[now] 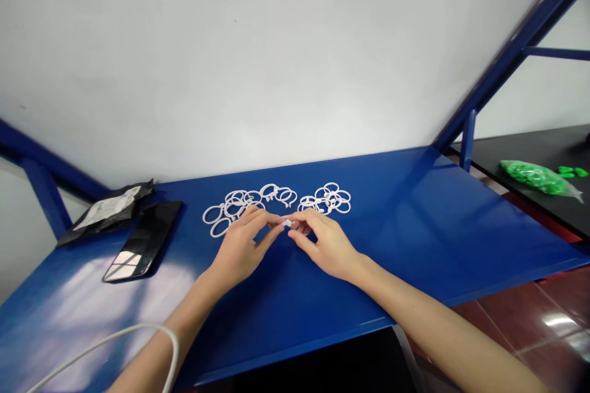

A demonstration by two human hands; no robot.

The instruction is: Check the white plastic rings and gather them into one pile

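My left hand point(242, 244) and my right hand point(322, 242) meet over the blue table point(415, 221), fingertips pinched together on one small white plastic ring point(287, 221). Most of that ring is hidden by my fingers. Just beyond my hands lie two heaps of white plastic rings: a wider heap on the left point(239, 202) and a tighter cluster on the right point(328, 198).
A black phone point(144, 239) lies face up at the left, beside a black packet with a white label point(108, 210). A white cable point(115, 338) loops near my left forearm. On a black table at the far right sits a bag of green pieces point(530, 173). Blue frame bars point(516, 49) rise on both sides.
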